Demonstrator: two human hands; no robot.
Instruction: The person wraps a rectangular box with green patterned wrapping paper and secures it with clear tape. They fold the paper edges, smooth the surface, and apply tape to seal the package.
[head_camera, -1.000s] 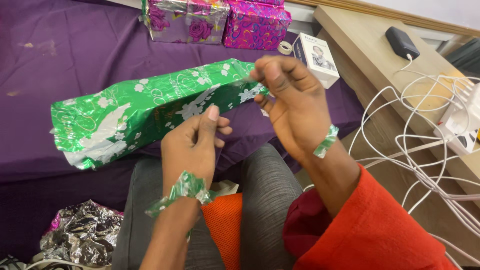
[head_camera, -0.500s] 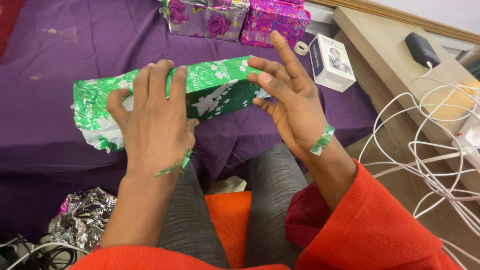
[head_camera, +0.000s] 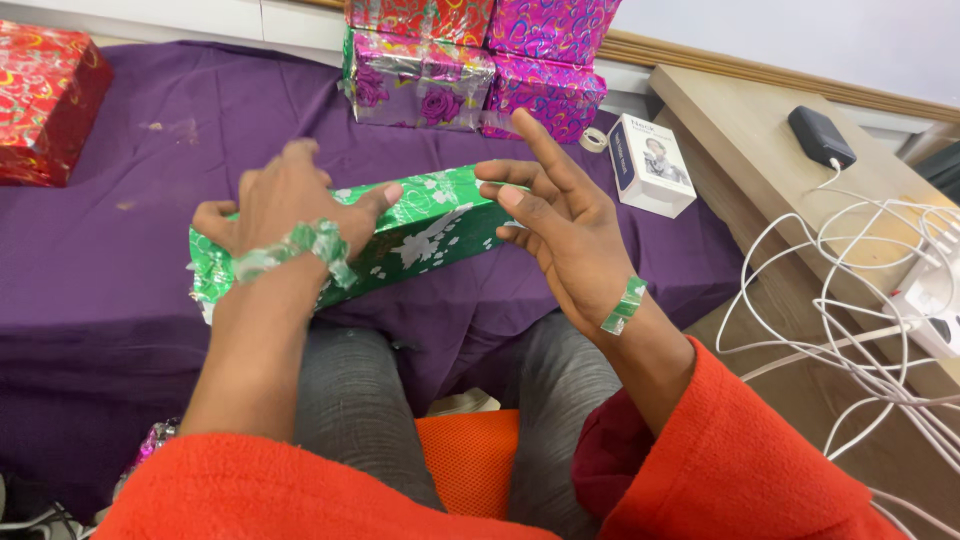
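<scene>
A long box wrapped in green foil paper with white flowers (head_camera: 430, 225) lies across a purple cloth (head_camera: 120, 260) in front of my knees. My left hand (head_camera: 285, 200) grips it from above near its middle, fingers over the far side and thumb on the near top. My right hand (head_camera: 560, 235) is at the box's right end, fingers spread, fingertips at or just off the paper. A crumpled strip of green foil (head_camera: 300, 245) clings to my left wrist, and a smaller strip (head_camera: 623, 305) sticks to my right wrist.
Pink and purple wrapped gifts (head_camera: 470, 70) are stacked at the back, with a red one (head_camera: 45, 95) far left. A small white box (head_camera: 650, 165) and a tape roll (head_camera: 597, 138) lie to the right. A wooden shelf (head_camera: 740, 120) holds a black charger (head_camera: 820, 135) and white cables (head_camera: 880, 300).
My left hand went from in front of the box to on top of it, then gripped it. The right hand opened and lowered to the box's right end. The view tilted up.
</scene>
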